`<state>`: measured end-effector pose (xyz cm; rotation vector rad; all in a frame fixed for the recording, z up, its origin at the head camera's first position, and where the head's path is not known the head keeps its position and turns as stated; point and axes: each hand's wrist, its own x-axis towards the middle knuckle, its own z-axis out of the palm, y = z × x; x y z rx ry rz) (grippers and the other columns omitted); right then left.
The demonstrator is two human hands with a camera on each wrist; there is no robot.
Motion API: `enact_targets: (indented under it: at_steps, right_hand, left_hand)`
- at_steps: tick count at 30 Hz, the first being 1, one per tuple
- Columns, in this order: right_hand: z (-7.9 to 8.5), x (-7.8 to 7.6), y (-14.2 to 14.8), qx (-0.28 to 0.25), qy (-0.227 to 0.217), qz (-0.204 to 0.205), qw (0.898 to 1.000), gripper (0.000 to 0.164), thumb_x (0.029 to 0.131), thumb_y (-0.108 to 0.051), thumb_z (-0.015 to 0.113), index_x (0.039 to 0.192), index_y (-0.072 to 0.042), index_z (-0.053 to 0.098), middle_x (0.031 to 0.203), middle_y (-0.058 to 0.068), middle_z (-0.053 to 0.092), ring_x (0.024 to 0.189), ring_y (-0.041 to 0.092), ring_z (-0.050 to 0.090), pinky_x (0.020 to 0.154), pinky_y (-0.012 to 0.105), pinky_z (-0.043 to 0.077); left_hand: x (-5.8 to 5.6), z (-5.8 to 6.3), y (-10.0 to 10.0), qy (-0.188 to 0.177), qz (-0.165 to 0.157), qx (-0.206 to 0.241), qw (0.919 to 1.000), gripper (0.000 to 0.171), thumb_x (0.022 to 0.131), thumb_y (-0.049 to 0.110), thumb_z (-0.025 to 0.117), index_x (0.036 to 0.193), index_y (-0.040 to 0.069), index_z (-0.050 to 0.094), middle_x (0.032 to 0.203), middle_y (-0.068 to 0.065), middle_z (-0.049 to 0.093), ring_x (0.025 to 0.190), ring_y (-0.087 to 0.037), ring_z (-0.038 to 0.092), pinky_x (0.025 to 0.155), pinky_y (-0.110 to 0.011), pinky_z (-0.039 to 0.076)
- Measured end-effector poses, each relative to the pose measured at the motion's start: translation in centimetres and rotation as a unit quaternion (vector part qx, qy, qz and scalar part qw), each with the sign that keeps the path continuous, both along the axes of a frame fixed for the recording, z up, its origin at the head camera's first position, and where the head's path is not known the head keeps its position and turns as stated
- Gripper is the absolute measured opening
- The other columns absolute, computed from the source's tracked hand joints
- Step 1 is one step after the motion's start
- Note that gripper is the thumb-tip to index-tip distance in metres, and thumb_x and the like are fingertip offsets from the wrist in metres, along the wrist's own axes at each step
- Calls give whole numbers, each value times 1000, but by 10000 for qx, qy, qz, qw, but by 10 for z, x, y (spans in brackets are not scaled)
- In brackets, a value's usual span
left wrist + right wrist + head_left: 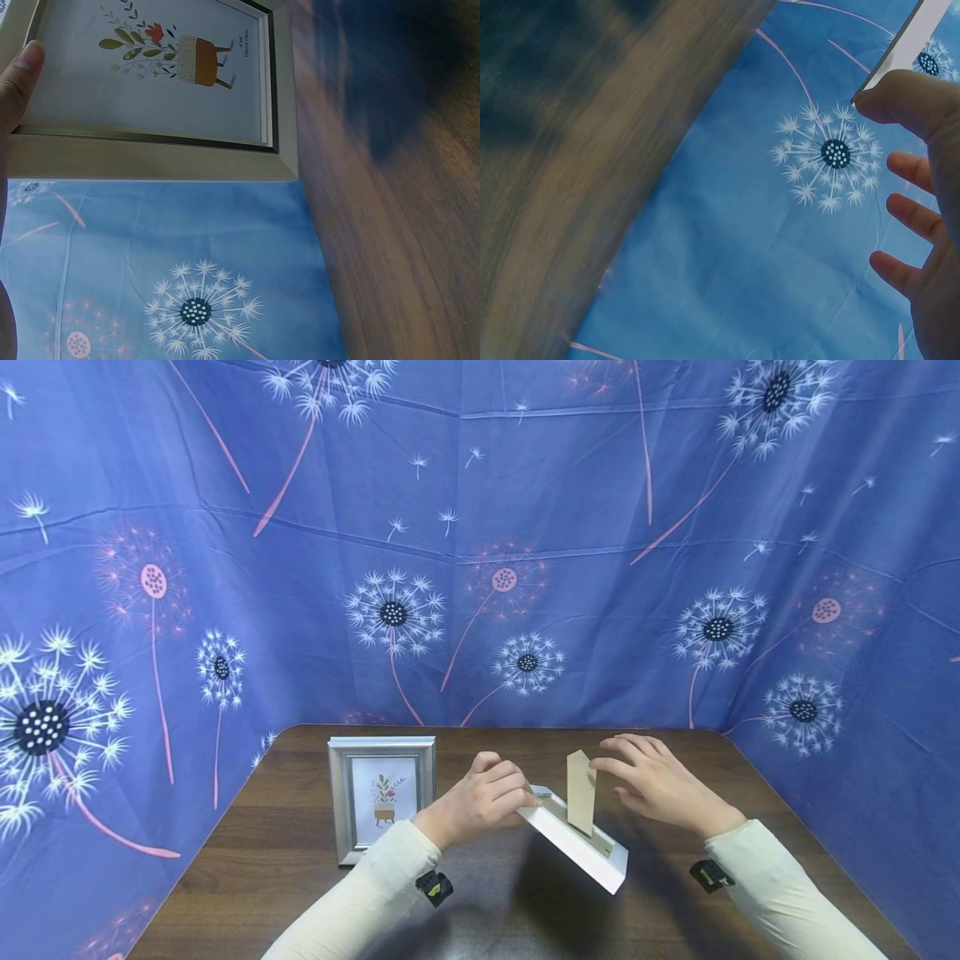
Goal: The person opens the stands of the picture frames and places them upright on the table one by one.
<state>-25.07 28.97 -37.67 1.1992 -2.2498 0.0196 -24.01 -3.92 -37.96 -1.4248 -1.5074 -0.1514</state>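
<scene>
My left hand [480, 797] grips a picture frame [577, 847] by its upper left part, holding it tilted over the table. Its back with a pale fold-out stand [581, 793] shows in the head view. In the left wrist view, the thumb [22, 79] lies on the front of that frame, beside a print of a potted plant [196, 60]. My right hand [663, 781] is at the stand's right edge, fingers spread and mostly straight, the index fingertip touching it. The right wrist view shows a digit overlapping the stand's corner [911, 49].
A second, silver picture frame [345, 810] with a plant print stands upright on the brown wooden table [255, 860], left of my left hand. Blue cloth [600, 568] with dandelion patterns hangs behind the table and along its sides.
</scene>
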Motion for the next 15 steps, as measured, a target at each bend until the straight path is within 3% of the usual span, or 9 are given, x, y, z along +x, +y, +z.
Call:
enact_targets:
  at_steps: [15]
  right_hand:
    - [-3,1,13,-112,48,-208,9997,62,62,-8,82,122,-15,64,124,18,59,114,41,52,90,58,39]
  left_hand:
    - [-1,3,-1,33,-8,109,9999,36,71,27,88,96,15,64,91,7,64,89,-10,57,87,-34,36]
